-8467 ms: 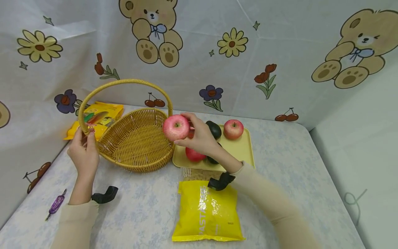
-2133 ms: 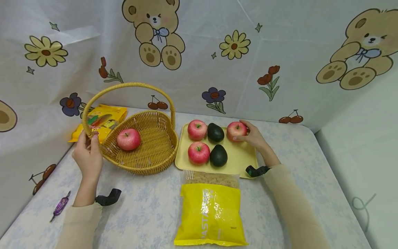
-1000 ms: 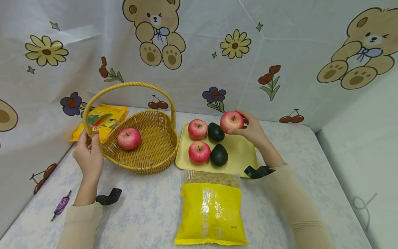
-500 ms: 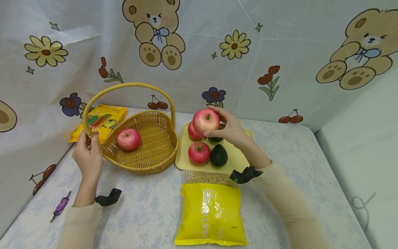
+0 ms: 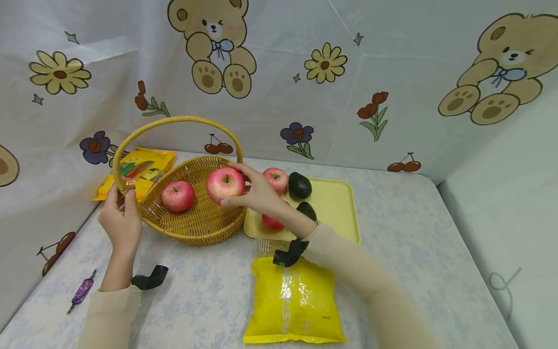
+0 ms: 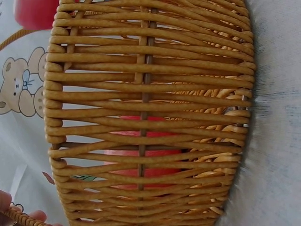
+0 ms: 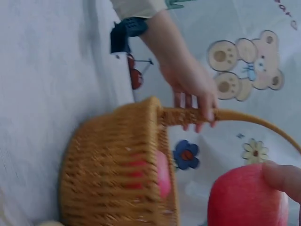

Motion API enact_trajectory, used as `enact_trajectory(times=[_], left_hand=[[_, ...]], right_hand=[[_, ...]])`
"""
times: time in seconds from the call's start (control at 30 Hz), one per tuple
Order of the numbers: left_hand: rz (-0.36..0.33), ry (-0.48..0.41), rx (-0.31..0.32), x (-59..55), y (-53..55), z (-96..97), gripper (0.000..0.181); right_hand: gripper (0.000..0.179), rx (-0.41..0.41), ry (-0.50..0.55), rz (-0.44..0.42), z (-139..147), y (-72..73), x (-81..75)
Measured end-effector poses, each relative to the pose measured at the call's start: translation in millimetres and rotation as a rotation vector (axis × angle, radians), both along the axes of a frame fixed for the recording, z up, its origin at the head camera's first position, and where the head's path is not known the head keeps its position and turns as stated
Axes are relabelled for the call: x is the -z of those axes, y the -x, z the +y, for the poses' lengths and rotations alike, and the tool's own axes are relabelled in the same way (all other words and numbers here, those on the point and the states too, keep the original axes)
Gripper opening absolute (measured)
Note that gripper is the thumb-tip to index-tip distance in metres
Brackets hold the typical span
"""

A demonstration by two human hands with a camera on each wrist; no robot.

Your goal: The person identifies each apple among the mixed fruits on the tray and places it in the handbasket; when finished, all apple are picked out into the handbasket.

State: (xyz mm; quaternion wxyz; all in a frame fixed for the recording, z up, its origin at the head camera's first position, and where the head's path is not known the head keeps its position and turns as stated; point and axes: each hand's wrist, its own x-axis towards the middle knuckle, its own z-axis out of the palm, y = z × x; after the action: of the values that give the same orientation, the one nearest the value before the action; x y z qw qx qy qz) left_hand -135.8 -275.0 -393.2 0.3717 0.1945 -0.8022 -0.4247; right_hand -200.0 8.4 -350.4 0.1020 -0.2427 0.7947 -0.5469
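Observation:
My left hand (image 5: pixel 121 220) grips the lower left end of the handle on a yellow wicker basket (image 5: pixel 196 238). One apple (image 5: pixel 178 196) lies inside the basket on its left side; in the left wrist view it shows red through the weave. My right hand (image 5: pixel 261 193) holds a second apple (image 5: pixel 225 185) above the right part of the basket, fingers behind it and thumb in front. On the pale yellow tray (image 5: pixel 337 208) are two more apples (image 5: pixel 276 179) and two dark avocados (image 5: pixel 300 186), partly hidden by my right hand and forearm.
A yellow pasta bag (image 5: pixel 294 303) lies in front of the tray, with my right forearm across its top. Behind the basket's left side is another yellow packet (image 5: pixel 146 167). A purple wrapped candy (image 5: pixel 82 292) lies at the left. A patterned curtain (image 5: pixel 270 97) hangs behind the table.
My right hand has picked the apple up from the tray's right side and carried it left until it is over the basket. The left hand keeps its grip on the handle.

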Motion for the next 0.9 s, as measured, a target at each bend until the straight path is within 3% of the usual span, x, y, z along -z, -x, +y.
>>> enact_trajectory(times=[0.27, 0.6, 0.9], left_hand=[[0.000, -0.002, -0.003, -0.7, -0.6, -0.6, 0.035], [-0.002, -0.009, 0.003, -0.7, -0.3, 0.3, 0.034], [0.012, -0.008, 0.001, -0.6, 0.0, 1.1, 0.034]], right_hand=[[0.086, 0.026, -0.102, 0.058, -55.7, -1.3, 28.0], [0.086, 0.002, -0.221, 0.026, -88.1, 0.0, 45.4], [0.086, -0.116, -0.330, 0.036, -99.4, 4.5, 48.7]])
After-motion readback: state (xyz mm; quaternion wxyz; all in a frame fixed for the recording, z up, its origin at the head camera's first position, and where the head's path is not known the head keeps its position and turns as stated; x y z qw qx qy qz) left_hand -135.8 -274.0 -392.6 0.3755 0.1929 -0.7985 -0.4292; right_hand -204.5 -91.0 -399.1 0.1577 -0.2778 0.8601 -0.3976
